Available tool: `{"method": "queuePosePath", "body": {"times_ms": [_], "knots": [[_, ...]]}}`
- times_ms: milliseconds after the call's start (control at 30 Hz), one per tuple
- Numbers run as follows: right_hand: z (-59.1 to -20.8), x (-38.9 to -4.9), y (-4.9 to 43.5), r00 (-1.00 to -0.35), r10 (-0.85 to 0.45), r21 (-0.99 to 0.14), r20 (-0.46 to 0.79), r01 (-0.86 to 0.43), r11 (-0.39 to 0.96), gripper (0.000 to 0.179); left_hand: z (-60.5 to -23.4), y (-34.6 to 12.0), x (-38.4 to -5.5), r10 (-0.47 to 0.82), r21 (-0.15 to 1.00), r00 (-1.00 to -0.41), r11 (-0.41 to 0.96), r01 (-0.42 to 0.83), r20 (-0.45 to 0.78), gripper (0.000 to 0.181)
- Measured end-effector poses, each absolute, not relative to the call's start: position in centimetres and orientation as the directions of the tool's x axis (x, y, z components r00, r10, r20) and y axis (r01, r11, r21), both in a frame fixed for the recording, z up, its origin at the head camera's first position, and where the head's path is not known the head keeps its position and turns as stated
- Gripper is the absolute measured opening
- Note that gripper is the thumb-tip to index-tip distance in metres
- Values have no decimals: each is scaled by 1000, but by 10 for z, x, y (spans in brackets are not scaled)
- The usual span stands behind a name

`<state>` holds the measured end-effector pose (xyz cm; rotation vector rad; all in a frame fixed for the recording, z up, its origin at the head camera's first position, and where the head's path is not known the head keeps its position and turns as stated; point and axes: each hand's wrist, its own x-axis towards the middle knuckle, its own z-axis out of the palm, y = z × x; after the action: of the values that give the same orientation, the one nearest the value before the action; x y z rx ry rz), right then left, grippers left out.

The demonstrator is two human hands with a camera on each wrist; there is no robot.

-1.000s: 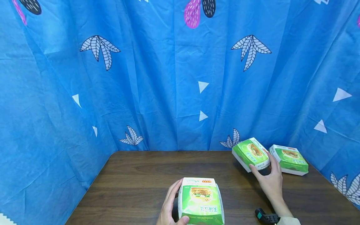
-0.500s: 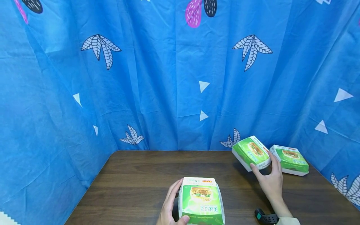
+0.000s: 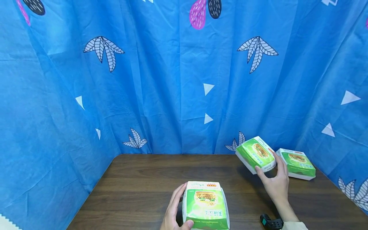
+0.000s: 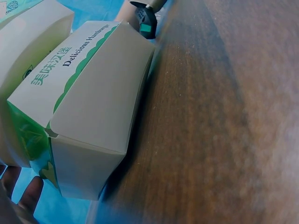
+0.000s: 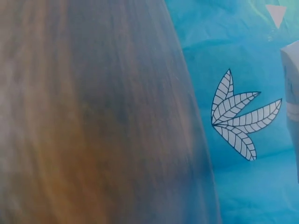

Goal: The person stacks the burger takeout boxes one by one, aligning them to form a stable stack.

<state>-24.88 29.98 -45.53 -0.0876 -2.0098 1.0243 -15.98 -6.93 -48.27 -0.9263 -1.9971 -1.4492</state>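
At the front middle of the table, a green and white hamburger box [image 3: 204,204] lies flat on top of a second hamburger box [image 4: 100,86], best seen in the left wrist view. My left hand [image 3: 174,209] grips the stack from its left side, fingers along the far left and thumb at the near corner. Farther back on the right, my right hand [image 3: 274,182] pinches another hamburger box [image 3: 256,155] by its near right end, holding it tilted above the table. Beside that hand, a hamburger box [image 3: 297,163] rests on the table. Fingers are out of sight in the right wrist view.
The dark wooden table [image 3: 138,188] is enclosed by a blue patterned curtain [image 3: 161,80] at the back and sides. A black wristband [image 3: 271,222] sits on the right wrist. A white box edge [image 5: 292,79] shows at the right of the right wrist view.
The box in my right hand has risen slightly and its far end has tipped up a little. My left hand and its stack have stayed in place.
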Motion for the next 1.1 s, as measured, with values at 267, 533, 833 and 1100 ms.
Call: {"method": "queuePosePath", "body": {"times_ms": [267, 533, 833, 1100], "knots": [[-450, -247, 299, -612, 386, -674, 691, -350, 651, 89, -482, -69, -159, 236, 631, -659, 192, 752, 714, 81], [-442, -245, 297, -597, 378, -663, 707, -375, 648, 88, -481, -69, -157, 230, 652, -683, 205, 730, 693, 80], [-427, -242, 291, -583, 374, -665, 721, -432, 609, 87, -479, -69, -153, 217, 755, -776, 188, 628, 592, 79], [-413, -235, 287, -587, 343, -660, 734, -493, 567, 87, -482, -70, -156, 221, 667, -697, 202, 717, 682, 80]]}}
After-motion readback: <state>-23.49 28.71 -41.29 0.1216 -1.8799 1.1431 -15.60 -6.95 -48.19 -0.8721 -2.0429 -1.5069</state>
